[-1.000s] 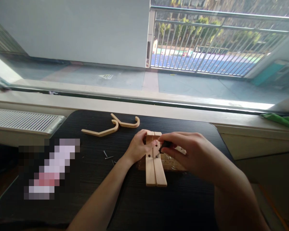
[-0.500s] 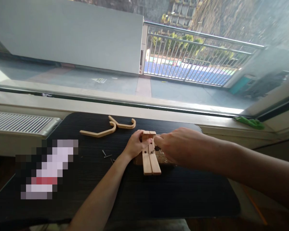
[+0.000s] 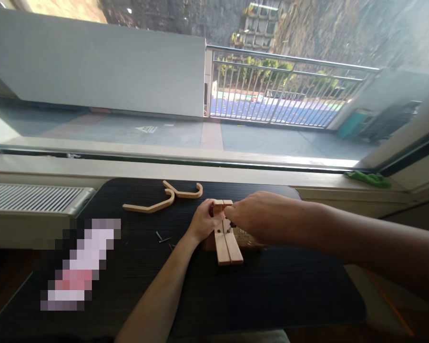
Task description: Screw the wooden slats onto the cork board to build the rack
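Two pale wooden slats (image 3: 228, 247) lie side by side on a wooden base piece (image 3: 248, 239) on the black table (image 3: 136, 267). My left hand (image 3: 203, 222) grips the far left end of the slats, fingers curled round the wood. From the right, my right hand (image 3: 262, 217) reaches over the slats, its fingers pinched on a small dark tool at a hole in the right slat. Its tip is hidden by my fingers.
Two curved wooden hook pieces (image 3: 164, 197) lie near the table's far edge. A few loose screws (image 3: 162, 237) rest left of my left wrist. A blurred pink-and-white object (image 3: 78, 264) lies at the left. A radiator grille (image 3: 32, 197) and window sill run behind; a green cloth (image 3: 370, 178) sits at the sill's right.
My head has lifted, so the window fills more of the view. My right arm now stretches in flatter from the right. Both hands stay on the slats.
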Demonstrator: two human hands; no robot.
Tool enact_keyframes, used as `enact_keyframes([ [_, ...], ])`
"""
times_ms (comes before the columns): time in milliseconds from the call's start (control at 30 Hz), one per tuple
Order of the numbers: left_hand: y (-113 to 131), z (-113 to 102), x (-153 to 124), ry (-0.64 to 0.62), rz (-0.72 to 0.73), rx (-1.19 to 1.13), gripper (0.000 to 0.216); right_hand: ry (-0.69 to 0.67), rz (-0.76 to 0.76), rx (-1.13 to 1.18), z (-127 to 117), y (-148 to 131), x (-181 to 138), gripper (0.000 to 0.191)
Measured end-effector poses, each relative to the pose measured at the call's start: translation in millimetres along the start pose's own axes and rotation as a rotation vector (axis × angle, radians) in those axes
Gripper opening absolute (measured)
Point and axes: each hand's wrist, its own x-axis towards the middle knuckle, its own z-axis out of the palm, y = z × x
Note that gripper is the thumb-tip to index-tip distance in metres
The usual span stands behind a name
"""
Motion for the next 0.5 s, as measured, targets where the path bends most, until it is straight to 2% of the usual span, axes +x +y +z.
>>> enact_keyframes([
  [200,-0.1,-0.4,0.2,0.028,0.013,0.026,0.013,-0.011,0.026,0.031,0.5,0.6,0.7,0.032],
  [500,2.2,0.4,-0.4,0.022,0.004,0.026,0.012,0.032,0.013,0.032,3.5,1.2,4.6,0.027],
])
